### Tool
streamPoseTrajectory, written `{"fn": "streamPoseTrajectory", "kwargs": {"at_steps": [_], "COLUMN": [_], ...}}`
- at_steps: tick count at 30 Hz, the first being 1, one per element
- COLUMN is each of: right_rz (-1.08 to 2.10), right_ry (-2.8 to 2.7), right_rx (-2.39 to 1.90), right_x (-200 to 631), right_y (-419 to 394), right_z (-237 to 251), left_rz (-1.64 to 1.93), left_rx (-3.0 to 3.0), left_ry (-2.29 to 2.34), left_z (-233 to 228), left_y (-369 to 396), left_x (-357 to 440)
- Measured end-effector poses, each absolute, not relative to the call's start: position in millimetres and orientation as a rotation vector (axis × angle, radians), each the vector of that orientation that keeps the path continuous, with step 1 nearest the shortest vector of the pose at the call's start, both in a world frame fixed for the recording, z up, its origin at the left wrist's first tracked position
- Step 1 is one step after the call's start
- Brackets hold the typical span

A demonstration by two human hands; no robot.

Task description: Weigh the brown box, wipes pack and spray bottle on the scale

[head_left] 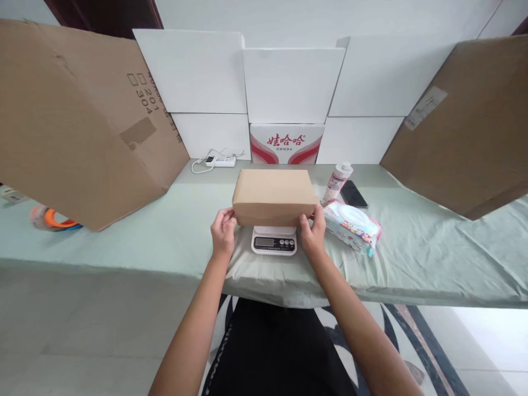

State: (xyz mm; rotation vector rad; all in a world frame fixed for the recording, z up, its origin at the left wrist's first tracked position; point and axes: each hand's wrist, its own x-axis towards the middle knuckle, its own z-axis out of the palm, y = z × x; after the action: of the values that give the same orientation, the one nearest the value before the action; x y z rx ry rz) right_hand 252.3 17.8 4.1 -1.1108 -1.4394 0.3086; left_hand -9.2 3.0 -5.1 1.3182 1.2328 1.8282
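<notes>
Plain brown cardboard box (273, 195), closed, unmarked, rectangular, sits on small white digital scale (274, 240) near counter (433, 258) front edge, centre; left hand (223, 230) grip closed on box's left end; right hand (313, 228) grip closed on right end; wet-wipes pack (352, 225) just right of box; white bottle (337, 181) behind pack.

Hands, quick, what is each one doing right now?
Left hand: fingers gripping the left end of the closed brown cardboard box.
Right hand: gripping its right end.
</notes>
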Motion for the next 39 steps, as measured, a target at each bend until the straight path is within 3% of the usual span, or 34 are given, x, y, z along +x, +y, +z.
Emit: {"fn": "streamPoseTrajectory", "kwargs": {"at_steps": [15, 34, 39], "right_rz": [0.03, 0.032, 0.191], "right_ry": [-1.388, -1.32, -1.468], "right_rx": [-1.231, -1.193, -1.459], "right_x": [251.9, 256.6, 251.0], "right_y": [9.2, -8.0, -43.4], "right_z": [7.6, 9.1, 4.8], "left_rz": [1.826, 1.919, 1.916], "left_rx": [1.345, 1.309, 1.304], "left_ry": [1.182, 1.125, 1.11], "left_z": [-12.4, -12.4, -12.6], "left_y": [8.1, 8.3, 8.9], "left_x": [-9.6, -8.8, -9.0]}}
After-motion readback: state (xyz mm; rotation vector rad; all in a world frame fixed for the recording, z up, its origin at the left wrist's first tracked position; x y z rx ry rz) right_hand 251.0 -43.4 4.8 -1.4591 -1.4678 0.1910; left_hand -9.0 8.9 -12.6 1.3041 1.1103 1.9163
